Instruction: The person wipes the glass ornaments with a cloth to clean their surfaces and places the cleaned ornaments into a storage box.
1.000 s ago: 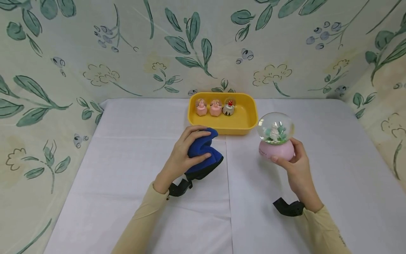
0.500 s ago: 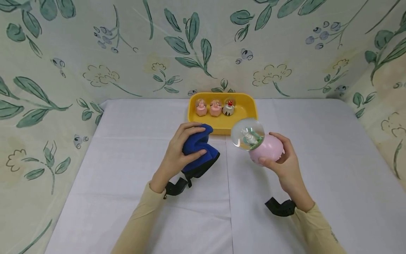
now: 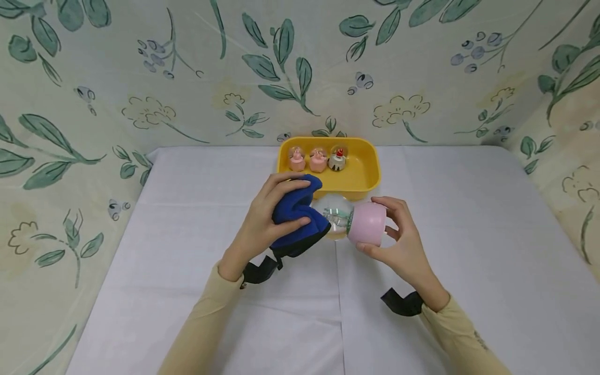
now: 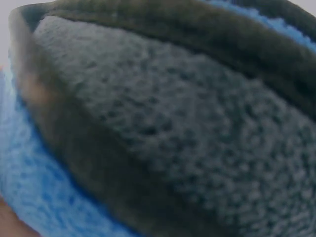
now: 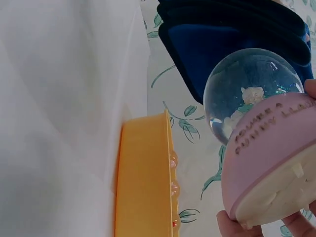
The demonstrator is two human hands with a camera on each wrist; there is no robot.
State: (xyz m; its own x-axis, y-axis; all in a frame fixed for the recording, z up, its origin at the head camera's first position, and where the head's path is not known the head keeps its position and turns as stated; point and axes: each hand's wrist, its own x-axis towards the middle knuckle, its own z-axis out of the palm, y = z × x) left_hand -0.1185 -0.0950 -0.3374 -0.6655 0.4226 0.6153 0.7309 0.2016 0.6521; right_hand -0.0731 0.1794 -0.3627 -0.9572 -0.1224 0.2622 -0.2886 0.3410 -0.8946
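Observation:
A folded blue cloth with black edging [image 3: 297,216] is gripped by my left hand [image 3: 258,221], thumb in front and fingers over the top. In the left wrist view the cloth's dark grey underside [image 4: 187,113] fills most of the picture. My right hand [image 3: 400,242] holds a snow globe by its pink base [image 3: 367,224], tipped on its side. Its clear dome [image 5: 252,84] points left at the cloth, with a small white figure and green bits inside. Dome and cloth meet or overlap in the head view; whether they touch I cannot tell. Raised lettering runs along the base in the right wrist view.
Behind the hands stands a yellow tray [image 3: 361,179]. Two small pink globes [image 3: 297,160] and a small white one with a red top [image 3: 337,159] sit in its left part. A white cloth [image 3: 187,208] covers the table, and leaf-patterned fabric [image 3: 187,67] hangs behind.
The snow globe has moved left from beside the tray and turned from upright to lying sideways, its dome now at the cloth. My left hand and the cloth have shifted only slightly.

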